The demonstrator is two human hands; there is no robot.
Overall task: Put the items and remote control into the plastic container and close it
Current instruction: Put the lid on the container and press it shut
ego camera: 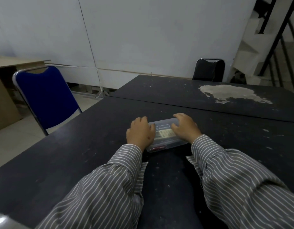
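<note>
Now 2 hands (140,130) (flat) — on container (165,135).

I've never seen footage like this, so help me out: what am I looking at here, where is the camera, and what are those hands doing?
There is one picture, taken by a camera worn on a person's head, looking forward and down. The two striped sleeves are that person's own arms. The left hand and right hand rest palms down on the two ends of a clear plastic container lying on a dark, scuffed table. Its lid appears to be on, with items dimly visible inside. A blue chair stands to the left.
</note>
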